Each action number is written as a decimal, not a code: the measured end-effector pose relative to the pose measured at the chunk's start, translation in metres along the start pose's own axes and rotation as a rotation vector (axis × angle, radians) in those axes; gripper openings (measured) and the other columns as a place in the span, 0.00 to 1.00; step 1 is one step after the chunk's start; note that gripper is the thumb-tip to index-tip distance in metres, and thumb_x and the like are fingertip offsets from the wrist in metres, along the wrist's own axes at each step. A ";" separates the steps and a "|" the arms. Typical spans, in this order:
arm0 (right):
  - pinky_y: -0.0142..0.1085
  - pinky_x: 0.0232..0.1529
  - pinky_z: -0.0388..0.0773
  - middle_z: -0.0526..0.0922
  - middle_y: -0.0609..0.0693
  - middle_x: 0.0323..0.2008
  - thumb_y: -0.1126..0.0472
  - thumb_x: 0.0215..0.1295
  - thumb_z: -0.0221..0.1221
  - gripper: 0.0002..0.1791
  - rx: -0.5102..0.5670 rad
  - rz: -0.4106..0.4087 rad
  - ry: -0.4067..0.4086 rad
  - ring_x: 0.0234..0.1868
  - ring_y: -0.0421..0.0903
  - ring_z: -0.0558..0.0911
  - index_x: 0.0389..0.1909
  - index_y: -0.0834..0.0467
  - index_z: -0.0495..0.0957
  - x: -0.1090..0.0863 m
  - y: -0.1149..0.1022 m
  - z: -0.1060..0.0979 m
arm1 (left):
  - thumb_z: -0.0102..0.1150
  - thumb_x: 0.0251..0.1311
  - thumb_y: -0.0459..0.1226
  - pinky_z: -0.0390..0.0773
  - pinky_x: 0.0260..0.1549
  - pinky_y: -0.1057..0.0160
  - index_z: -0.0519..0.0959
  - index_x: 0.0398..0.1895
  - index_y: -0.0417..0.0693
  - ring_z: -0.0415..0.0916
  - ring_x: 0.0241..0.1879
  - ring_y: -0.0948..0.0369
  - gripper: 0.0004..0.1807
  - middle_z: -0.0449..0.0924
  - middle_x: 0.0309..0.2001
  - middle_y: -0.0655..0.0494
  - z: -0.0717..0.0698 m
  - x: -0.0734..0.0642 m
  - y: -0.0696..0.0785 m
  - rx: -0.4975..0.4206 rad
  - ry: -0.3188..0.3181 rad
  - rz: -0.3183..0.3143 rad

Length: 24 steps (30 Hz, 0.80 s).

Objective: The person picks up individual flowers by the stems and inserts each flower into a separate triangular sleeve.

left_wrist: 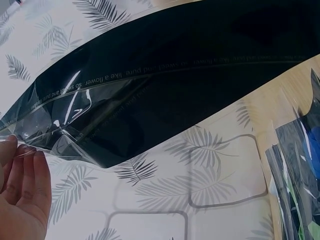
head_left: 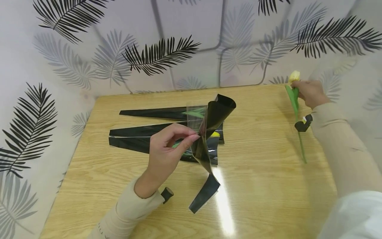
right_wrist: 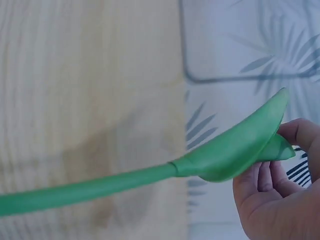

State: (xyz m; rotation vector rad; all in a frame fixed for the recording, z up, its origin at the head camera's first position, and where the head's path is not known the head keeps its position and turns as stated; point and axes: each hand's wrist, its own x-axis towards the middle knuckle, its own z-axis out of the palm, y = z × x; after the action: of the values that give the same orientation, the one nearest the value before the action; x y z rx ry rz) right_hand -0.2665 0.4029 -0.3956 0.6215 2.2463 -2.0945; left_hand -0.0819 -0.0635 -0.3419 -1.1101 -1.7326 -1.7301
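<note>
My left hand (head_left: pixel 167 151) pinches the clear edge of a black flower sleeve (head_left: pixel 219 111) between thumb and fingertips, above the middle of the table. The sleeve bends at its narrow end, and lettering runs along its film (left_wrist: pixel 125 75) in the left wrist view. At the far right, my right hand (head_left: pixel 311 93) holds a pale yellow tulip (head_left: pixel 294 77) near its bloom. The tulip's stem hangs down, and its green leaves (right_wrist: pixel 235 150) show large in the right wrist view, where the bloom is out of sight.
Several black sleeves with flowers (head_left: pixel 137 131) lie side by side behind my left hand, partly covered by it. They rest on a wooden table (head_left: pixel 256 186). A leaf-patterned cloth (head_left: pixel 191 63) stands behind the table. Dark wrist devices (head_left: pixel 167 194) sit at both cuffs.
</note>
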 end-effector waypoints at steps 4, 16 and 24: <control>0.24 0.36 0.78 0.77 0.46 0.34 0.64 0.60 0.61 0.06 0.157 -0.072 -0.118 0.31 0.36 0.82 0.26 0.60 0.82 -0.016 -0.024 0.012 | 0.63 0.52 0.25 0.81 0.35 0.60 0.78 0.31 0.33 0.78 0.32 0.57 0.05 0.79 0.30 0.45 0.000 0.000 0.001 -0.012 -0.001 0.007; 0.29 0.41 0.78 0.76 0.54 0.44 0.73 0.56 0.62 0.06 0.269 -0.331 -0.382 0.39 0.43 0.80 0.35 0.68 0.78 -0.094 -0.096 0.048 | 0.63 0.53 0.27 0.80 0.34 0.62 0.77 0.31 0.32 0.78 0.32 0.58 0.05 0.80 0.31 0.45 -0.006 0.005 0.005 0.009 0.002 0.043; 0.28 0.45 0.76 0.80 0.56 0.35 0.76 0.55 0.61 0.06 0.128 -0.533 -0.459 0.38 0.45 0.79 0.35 0.71 0.76 -0.148 -0.117 0.070 | 0.64 0.48 0.20 0.80 0.35 0.62 0.78 0.32 0.32 0.79 0.32 0.58 0.07 0.81 0.31 0.46 -0.020 0.008 0.009 0.088 0.003 0.053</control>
State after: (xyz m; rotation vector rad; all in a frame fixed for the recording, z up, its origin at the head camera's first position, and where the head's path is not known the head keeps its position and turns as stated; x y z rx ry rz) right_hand -0.1827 0.2912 -0.2507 -0.4817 2.1680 -2.2842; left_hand -0.0839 -0.0817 -0.3278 -1.1041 -1.7436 -1.6076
